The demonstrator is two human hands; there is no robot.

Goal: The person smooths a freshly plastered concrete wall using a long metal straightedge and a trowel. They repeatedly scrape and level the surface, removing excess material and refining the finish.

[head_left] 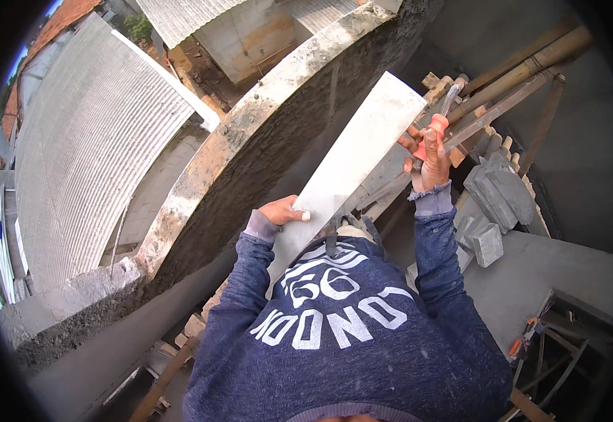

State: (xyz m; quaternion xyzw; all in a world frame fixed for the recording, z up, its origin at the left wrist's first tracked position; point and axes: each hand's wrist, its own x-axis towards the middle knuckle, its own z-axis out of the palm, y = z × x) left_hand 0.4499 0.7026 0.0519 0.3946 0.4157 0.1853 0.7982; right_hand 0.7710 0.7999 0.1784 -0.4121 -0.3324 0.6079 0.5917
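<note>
A long, pale, flat board [362, 137] slants across in front of me, its wide end up and away, its near end against my sweatshirt. My left hand [282, 210] is closed on its left edge, thumb flat on the upper face. To the right of the board, my right hand [429, 163] is wrapped round the orange handle of a hand tool [438, 124]. A short metal end points up from that handle; its exact kind I cannot make out. Some right fingers reach close to the board's edge, and whether they touch it I cannot tell.
A curved concrete wall [264, 105] runs along my left, with a corrugated roof [102, 155] below beyond it. Wooden poles [531, 67] lean at the upper right. Grey slabs [501, 193] are stacked on planks near my right arm. A metal frame [556, 352] stands at lower right.
</note>
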